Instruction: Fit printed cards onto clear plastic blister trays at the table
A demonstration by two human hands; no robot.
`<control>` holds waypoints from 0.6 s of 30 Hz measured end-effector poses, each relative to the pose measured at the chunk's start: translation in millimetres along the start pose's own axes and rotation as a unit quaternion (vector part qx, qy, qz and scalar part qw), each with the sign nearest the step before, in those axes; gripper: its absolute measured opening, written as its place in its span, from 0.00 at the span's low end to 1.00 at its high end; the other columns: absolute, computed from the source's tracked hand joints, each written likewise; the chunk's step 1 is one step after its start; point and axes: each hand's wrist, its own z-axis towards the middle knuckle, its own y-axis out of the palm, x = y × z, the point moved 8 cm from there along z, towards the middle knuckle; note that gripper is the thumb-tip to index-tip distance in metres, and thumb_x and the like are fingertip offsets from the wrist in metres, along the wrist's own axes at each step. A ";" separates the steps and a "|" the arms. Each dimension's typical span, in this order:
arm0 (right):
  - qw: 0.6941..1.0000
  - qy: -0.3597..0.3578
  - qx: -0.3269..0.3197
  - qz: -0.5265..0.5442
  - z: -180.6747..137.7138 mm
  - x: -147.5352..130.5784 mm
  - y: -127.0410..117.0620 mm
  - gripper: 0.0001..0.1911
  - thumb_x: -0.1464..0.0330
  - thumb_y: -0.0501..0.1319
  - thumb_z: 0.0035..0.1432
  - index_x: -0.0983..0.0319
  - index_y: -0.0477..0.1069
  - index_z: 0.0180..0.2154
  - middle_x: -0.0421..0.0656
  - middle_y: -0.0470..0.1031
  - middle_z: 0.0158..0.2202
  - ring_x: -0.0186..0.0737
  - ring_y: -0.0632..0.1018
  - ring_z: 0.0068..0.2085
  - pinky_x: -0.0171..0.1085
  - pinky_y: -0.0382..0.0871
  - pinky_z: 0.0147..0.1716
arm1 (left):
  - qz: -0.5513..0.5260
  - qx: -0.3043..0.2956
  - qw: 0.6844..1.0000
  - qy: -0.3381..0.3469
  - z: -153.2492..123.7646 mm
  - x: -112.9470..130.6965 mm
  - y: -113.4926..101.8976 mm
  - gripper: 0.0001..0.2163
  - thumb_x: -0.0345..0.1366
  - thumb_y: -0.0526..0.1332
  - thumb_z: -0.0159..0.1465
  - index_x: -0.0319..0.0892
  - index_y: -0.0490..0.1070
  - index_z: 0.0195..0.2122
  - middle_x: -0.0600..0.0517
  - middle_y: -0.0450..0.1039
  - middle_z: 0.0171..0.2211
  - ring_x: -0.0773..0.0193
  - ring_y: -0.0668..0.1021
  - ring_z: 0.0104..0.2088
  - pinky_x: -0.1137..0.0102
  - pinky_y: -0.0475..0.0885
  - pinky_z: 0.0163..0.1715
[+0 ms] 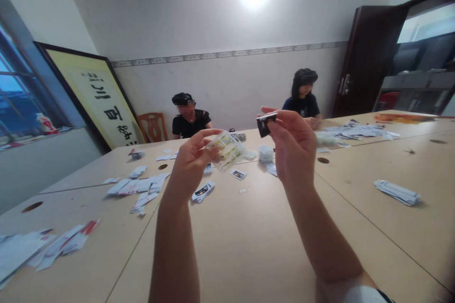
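Note:
My left hand is closed on a clear plastic packet with yellow-green pieces inside, held up over the table. Level with it on the right, my right hand pinches a small black card with white print between thumb and fingers. The packet and the card are apart. Below the packet, small printed cards lie on the table, with another dark-printed card just beyond. Between my hands stands a pile of whitish packets.
Stacks of white paper strips lie at the left, more paper slips nearer me. A bundle of strips is at the right, spread papers farther back. Two people sit across the wooden table, which has round holes.

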 end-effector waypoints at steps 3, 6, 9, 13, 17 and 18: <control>0.996 0.066 -0.013 0.065 0.4 10.0 7.1 0.09 0.72 0.66 0.52 0.55 0.77 0.36 0.38 0.81 0.37 0.37 0.82 0.38 0.40 0.78 0.42 | -0.015 0.029 0.999 -0.014 -0.7 -2.2 1.4 0.11 0.36 0.66 0.59 0.45 0.78 0.43 0.54 0.72 0.29 0.69 0.74 0.29 0.75 0.71 0.31; 0.989 0.094 -0.038 0.106 0.4 16.2 13.7 0.07 0.73 0.66 0.52 0.56 0.77 0.34 0.36 0.79 0.32 0.34 0.80 0.34 0.38 0.79 0.38 | -0.031 0.048 0.998 -0.019 -2.2 -2.2 5.1 0.06 0.35 0.64 0.59 0.43 0.76 0.38 0.56 0.65 0.24 0.70 0.69 0.26 0.77 0.66 0.26; 0.989 0.095 -0.067 0.095 -1.5 18.6 18.4 0.05 0.72 0.66 0.55 0.57 0.77 0.34 0.37 0.79 0.32 0.33 0.79 0.33 0.37 0.79 0.37 | -0.037 0.046 0.998 -0.007 -4.2 1.8 9.4 0.07 0.39 0.64 0.63 0.42 0.72 0.32 0.57 0.62 0.22 0.72 0.64 0.22 0.78 0.59 0.21; 0.993 0.079 -0.085 -0.037 -7.6 14.5 22.3 0.02 0.71 0.66 0.56 0.59 0.77 0.33 0.37 0.78 0.29 0.33 0.78 0.31 0.35 0.77 0.34 | -0.016 0.022 1.000 0.001 -7.8 6.3 13.6 0.11 0.47 0.62 0.67 0.45 0.71 0.41 0.59 0.62 0.18 0.72 0.58 0.15 0.75 0.50 0.16; 0.973 0.008 -0.110 -0.204 -12.9 -1.5 29.5 0.04 0.73 0.64 0.57 0.60 0.78 0.34 0.39 0.79 0.32 0.33 0.77 0.32 0.34 0.75 0.32 | 0.029 -0.042 0.999 0.007 -12.9 10.6 25.1 0.16 0.49 0.64 0.66 0.47 0.68 0.49 0.60 0.63 0.19 0.71 0.61 0.17 0.75 0.53 0.17; 0.965 -0.009 -0.127 -0.231 -14.4 -4.8 33.0 0.05 0.73 0.63 0.58 0.60 0.78 0.35 0.39 0.79 0.32 0.33 0.77 0.31 0.33 0.75 0.32 | 0.053 -0.040 0.998 0.013 -13.8 12.1 25.6 0.16 0.50 0.65 0.65 0.47 0.69 0.48 0.60 0.62 0.20 0.71 0.61 0.18 0.75 0.54 0.18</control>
